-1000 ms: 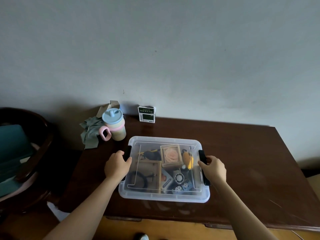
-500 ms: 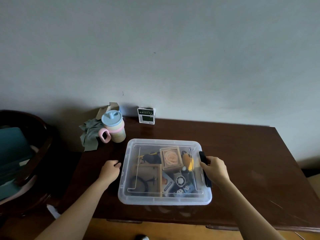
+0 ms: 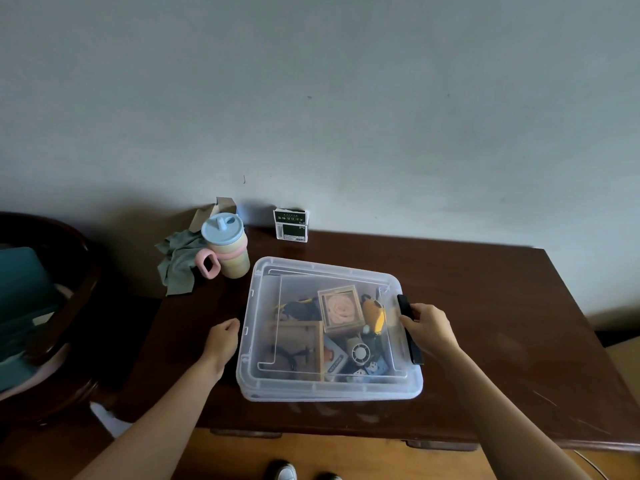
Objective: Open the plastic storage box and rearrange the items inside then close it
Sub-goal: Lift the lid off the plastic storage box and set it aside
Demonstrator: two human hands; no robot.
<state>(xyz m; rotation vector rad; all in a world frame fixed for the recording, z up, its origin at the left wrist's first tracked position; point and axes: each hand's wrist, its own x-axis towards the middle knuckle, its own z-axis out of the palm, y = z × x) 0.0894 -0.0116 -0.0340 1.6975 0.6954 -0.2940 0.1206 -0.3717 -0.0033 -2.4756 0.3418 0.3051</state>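
A clear plastic storage box (image 3: 329, 386) sits near the table's front edge, its clear lid (image 3: 325, 271) on top. Through the lid I see a small wooden box with a rose (image 3: 341, 308), a yellow and black toy (image 3: 374, 315), a wooden frame (image 3: 298, 344) and small cards. My right hand (image 3: 427, 325) grips the black latch (image 3: 405, 306) on the box's right side. My left hand (image 3: 223, 337) hovers just left of the box with fingers curled, holding nothing. No black latch shows on the left side.
A pastel sippy cup with a blue lid (image 3: 227, 249) stands at the back left of the dark wooden table (image 3: 502, 323), beside a crumpled green cloth (image 3: 178, 261). A small green and white carton (image 3: 291, 225) leans against the wall. A dark chair (image 3: 45, 306) is at the left.
My left hand has come off the left latch and drawn back to the left. The box's left end has swung slightly toward me. My right hand keeps its grip on the right latch.
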